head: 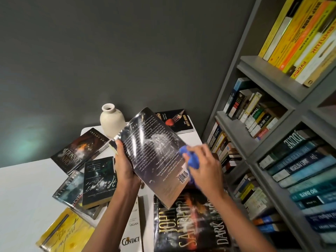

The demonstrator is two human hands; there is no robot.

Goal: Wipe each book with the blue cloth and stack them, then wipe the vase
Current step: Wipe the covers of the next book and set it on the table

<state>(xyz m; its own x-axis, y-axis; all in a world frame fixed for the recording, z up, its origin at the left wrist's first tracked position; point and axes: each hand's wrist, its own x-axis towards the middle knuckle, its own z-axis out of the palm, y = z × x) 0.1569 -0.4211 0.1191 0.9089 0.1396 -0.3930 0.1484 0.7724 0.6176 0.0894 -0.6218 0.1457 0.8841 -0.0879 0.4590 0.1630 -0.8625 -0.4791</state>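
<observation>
White worktop (27, 188), near edge, left to right: yellow book with looping script (63, 231), flat; white book lettered "Contact" (133, 235); large dark hardcover with gold lettering (190, 224), flat at the near right corner.

Above the middle of the worktop: glossy dark paperback (154, 151), held tilted, back cover with barcode facing up. Left hand (125, 166) grips its left edge, thumb on the cover, fingers curled beneath. Right hand (203, 166) clutches a bunched blue cloth (190, 159) and presses it to the paperback's right edge, beside the barcode.

Left side, middle: black book with pale script title (99, 180), lying on a grey-toned book marked "Never" (71, 190). Beyond them, dark book lettered "John Connolly" (80, 150), flat, at an angle.

Far edge: cream ceramic vase (111, 119), upright, narrow-necked, partly behind the held paperback's upper corner.

Far right corner: black book showing a red strawberry and a fork (174, 120), flat.

Right of the worktop: grey bookcase (263, 73), shelves packed with books, yellow spines on the top shelf.
</observation>
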